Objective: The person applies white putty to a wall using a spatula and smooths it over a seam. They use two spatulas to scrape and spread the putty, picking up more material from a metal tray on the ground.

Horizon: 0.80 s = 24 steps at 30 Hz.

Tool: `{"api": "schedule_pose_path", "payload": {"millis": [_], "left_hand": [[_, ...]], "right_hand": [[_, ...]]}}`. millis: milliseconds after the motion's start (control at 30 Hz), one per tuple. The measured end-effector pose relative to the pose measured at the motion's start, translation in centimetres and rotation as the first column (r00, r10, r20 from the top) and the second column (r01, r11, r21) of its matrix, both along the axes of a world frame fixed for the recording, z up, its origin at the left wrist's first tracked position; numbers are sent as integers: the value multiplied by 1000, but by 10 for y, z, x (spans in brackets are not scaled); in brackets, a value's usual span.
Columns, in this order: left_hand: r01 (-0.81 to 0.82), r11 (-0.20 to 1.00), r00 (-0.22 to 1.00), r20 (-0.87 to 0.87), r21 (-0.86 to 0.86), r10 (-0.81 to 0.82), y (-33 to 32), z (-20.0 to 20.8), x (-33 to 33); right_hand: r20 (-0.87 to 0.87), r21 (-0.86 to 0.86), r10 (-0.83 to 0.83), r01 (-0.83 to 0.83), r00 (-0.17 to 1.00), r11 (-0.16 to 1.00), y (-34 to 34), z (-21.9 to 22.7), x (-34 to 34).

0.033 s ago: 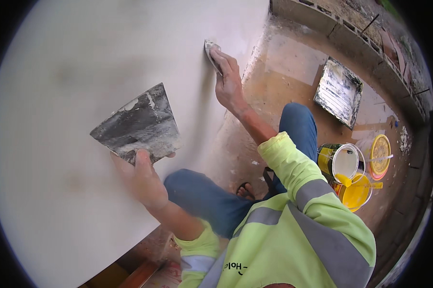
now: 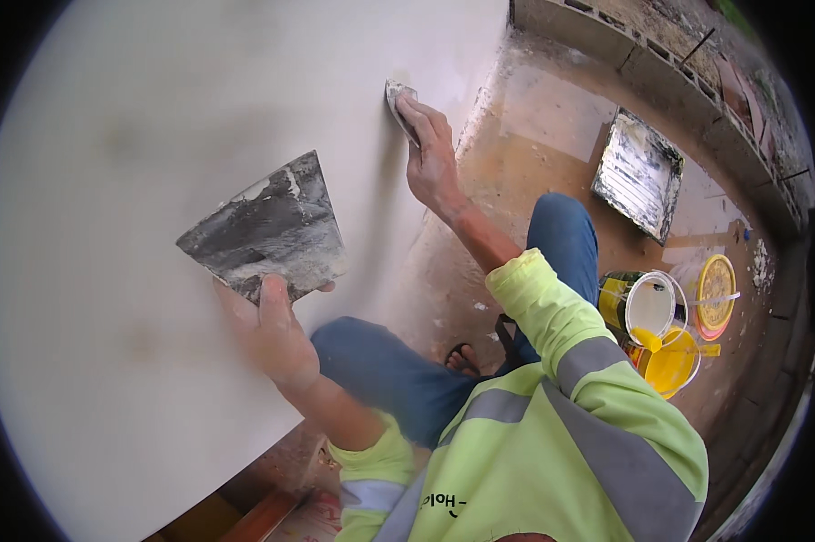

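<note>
here, both my hands work putty tools at a pale wall [image 2: 154,135].
my left hand [image 2: 276,339] grips a smeared hawk plate [image 2: 267,230] near the wall; my right hand [image 2: 433,158] presses a small putty knife [image 2: 397,98] flat against it.

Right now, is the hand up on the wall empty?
No, the right hand presses a small putty knife flat against the pale wall, while the left hand holds a smeared trowel plate.

One head-worn fisheye looks steeply down, close on the pale wall [image 2: 154,117]; floor [image 2: 534,154] at right.
</note>
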<state>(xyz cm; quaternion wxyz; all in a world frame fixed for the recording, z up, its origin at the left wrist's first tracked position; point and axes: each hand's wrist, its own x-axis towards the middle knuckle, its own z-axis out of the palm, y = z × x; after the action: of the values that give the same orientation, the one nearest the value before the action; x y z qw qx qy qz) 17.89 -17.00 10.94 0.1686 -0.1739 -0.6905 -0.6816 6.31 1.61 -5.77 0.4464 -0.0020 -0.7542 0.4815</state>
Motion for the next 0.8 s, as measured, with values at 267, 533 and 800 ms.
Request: {"api": "schedule_pose_path", "payload": {"millis": [267, 533, 800], "left_hand": [[82, 996, 996, 28, -42, -81, 18, -20, -20], [-20, 987, 998, 52, -160, 29, 16, -51, -20], [5, 989, 999, 38, -149, 1, 22, -49, -19]], "right_hand": [[143, -356, 178, -117, 974, 927, 42, 11, 2], [344, -731, 402, -26, 849, 682, 64, 43, -8], [342, -709, 637, -255, 691, 657, 50, 126, -35]]}}
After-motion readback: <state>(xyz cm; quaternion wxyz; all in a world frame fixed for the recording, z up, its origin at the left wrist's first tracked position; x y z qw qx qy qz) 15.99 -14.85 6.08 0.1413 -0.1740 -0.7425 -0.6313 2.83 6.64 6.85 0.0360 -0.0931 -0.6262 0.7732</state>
